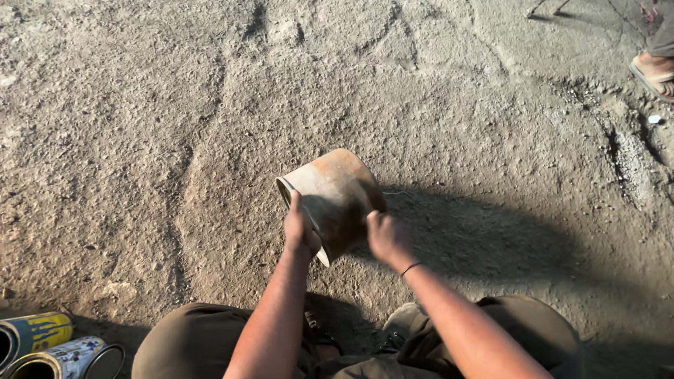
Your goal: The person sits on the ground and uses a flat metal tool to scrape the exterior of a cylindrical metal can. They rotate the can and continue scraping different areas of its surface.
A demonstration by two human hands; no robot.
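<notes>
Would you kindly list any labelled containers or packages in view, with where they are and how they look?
Yellow tin: bottom-left corner, lying on its side, cylindrical, yellow-and-blue label.
White tin: just below it, also on its side, white label with blue and red marks.
Rusty can: held in both hands, unlabelled.

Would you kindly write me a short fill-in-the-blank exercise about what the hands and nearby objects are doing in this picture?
1. Both hands hold a rusty metal ____, tilted above the ground.
2. The left hand grips the rusty pot at its open ____.
3. The right hand's wrist wears a thin dark ____.
4. Two painted cans lie at the lower ____ corner of the dirt ground.

Missing words: pot; rim; band; left
</notes>
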